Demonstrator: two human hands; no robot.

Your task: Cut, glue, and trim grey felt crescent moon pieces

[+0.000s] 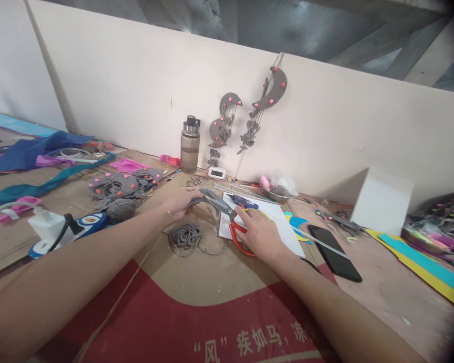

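Observation:
My right hand (259,231) is closed round the red handles of a pair of scissors (227,209). The blades stand apart and point left, towards my left hand (183,202). Between its fingertips my left hand pinches a small grey piece (197,200), perhaps felt, right at the blade tips; its outline is partly hidden. Below the hands a loose coil of grey cord (185,238) lies on the cardboard (196,282). Under and behind my right hand are a white sheet (283,229) and a blue glue gun (244,201).
A black phone (335,252) lies to the right, near a white board (382,201). A water bottle (189,146) and a small digital clock (217,173) stand by the wall. Grey dotted crescents (274,91) hang there. On the left are a power strip (87,224) and grey yarn (117,209).

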